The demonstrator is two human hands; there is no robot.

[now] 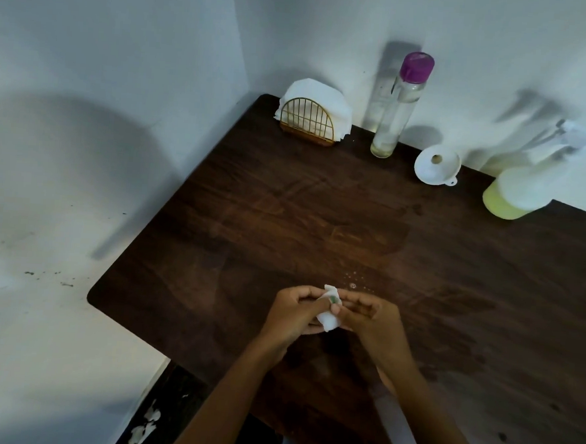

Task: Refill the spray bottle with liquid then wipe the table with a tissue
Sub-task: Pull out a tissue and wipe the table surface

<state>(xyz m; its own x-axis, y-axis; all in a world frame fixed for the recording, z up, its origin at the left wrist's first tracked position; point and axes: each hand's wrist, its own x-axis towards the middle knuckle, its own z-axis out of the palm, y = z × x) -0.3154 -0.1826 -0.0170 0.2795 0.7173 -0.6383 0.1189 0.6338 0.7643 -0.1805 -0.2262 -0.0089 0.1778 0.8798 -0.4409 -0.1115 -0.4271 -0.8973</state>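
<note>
Over the near middle of the dark wooden table (320, 206), my left hand (289, 316) and my right hand (371, 321) meet and together pinch a small crumpled white tissue (328, 318). Just beyond the hands, a few small droplets (355, 282) glisten on the wood. The spray bottle (523, 188), white-headed and holding yellowish liquid, stands at the back right by the wall. A tall clear bottle (396, 115) with a purple cap stands at the back centre, and a white funnel (437, 165) lies beside it.
A gold wire holder (308, 121) filled with white napkins sits in the table's back left corner. White walls close the table in at the back and the left. Scraps of white paper (145, 425) lie on the dark floor at the lower left.
</note>
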